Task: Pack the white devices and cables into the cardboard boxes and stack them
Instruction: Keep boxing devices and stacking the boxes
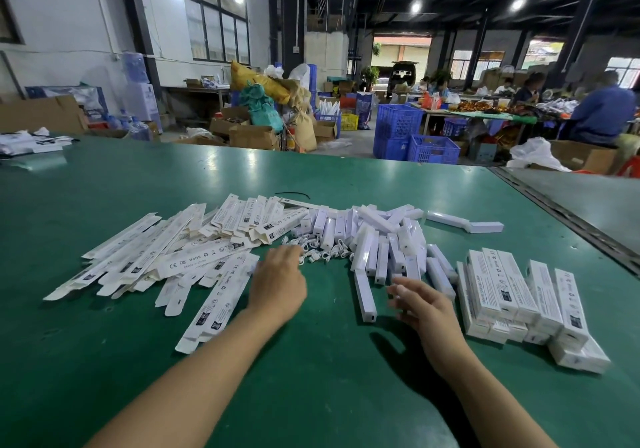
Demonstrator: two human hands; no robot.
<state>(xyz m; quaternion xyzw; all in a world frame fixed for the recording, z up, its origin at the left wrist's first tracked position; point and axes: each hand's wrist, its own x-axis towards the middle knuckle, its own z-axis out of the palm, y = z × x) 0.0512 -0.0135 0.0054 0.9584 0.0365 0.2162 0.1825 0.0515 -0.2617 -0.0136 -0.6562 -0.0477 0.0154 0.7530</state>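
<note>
Left grip (277, 281) at white cables (318, 255), middle of green surface (145, 177); cannot tell its hold. Right grip (420, 303) released, splayed, beside white devices (381, 243). Flat cardboard boxes (180, 257) leftward; packed boxes (519, 295) stacked toward right edge.

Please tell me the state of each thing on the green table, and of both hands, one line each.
flat boxes: unfilled, in a loose pile.
white devices: unpacked, heaped.
cables: coiled, loose.
closed boxes: stacked, flaps shut.
left hand: fingertips at the cables; grip hidden.
right hand: open, holds nothing.
</note>
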